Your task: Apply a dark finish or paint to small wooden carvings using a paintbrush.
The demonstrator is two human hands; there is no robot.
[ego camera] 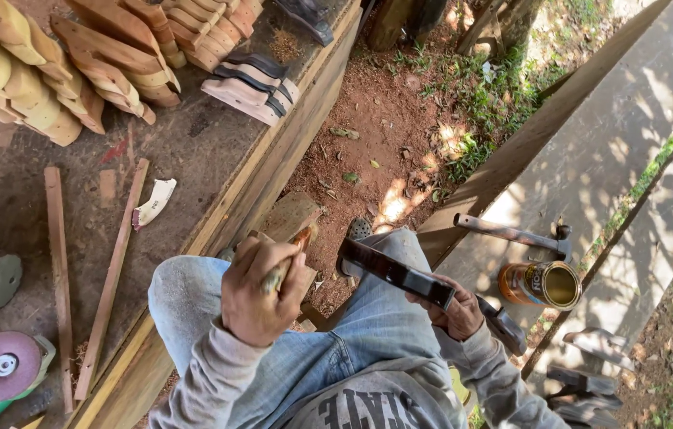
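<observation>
Red dirt underfoot beside the plank workbench [217, 151]: your left hand [261, 294] clenches a brush [289, 256], your right hand [455, 310] grips the dark varnished wooden piece [392, 272] over your knees.

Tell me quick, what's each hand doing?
Left hand: closed around a brush.
Right hand: closed, holding a dark painted wooden piece.

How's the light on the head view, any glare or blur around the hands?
Head view: dappled sun blotches the plank and soil; a bright sheen runs along the dark varnished piece in the right hand; the left hand and brush sit in even shade, brush tip slightly soft.
</observation>
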